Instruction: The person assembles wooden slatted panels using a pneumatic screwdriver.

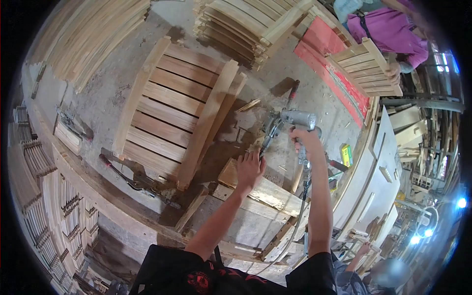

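Observation:
My right hand (304, 139) wraps round the handle of a grey nail gun (297, 118), held above the workbench with an air hose (302, 209) running down from it. My left hand (250, 169) is at the lower end of the gun's magazine (269, 137), fingers bent and pressed together against it. Whether a strip of nails is between those fingers is too small to tell. Left of my hands lies a slatted wooden panel (169, 105) with side rails. Just below my left hand is a wooden block (228, 173).
Stacked slatted panels (241, 24) and long wood strips (93, 34) lie at the back. A clamp (132, 182) rests near the front edge; a green-yellow box (346, 155) is at right. A co-worker in purple (388, 32) holds another panel (364, 69) by a red board (329, 64).

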Action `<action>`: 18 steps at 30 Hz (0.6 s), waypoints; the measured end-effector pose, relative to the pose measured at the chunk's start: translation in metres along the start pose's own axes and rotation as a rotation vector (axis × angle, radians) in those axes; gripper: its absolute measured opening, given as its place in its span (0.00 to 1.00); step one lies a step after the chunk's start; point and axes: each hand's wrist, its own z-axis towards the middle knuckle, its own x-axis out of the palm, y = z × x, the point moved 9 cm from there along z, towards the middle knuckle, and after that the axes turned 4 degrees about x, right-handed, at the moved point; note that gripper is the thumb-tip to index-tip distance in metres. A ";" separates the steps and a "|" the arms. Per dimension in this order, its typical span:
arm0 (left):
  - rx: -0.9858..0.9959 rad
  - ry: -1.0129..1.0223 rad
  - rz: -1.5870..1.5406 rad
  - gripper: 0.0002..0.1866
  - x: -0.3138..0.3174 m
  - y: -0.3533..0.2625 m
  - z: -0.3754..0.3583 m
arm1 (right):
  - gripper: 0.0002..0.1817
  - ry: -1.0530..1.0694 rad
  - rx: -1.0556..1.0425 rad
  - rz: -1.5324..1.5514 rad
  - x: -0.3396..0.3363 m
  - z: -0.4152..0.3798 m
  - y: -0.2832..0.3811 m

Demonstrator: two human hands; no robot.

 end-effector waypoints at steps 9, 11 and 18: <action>0.021 -0.026 0.012 0.19 -0.001 -0.002 -0.001 | 0.07 -0.037 0.022 0.057 -0.003 0.004 0.001; 0.016 -0.028 0.002 0.19 -0.002 -0.002 -0.001 | 0.07 -0.031 0.039 0.046 -0.003 0.005 0.002; 0.013 -0.016 0.001 0.19 -0.001 -0.002 -0.001 | 0.11 -0.022 0.037 -0.015 -0.003 0.007 -0.003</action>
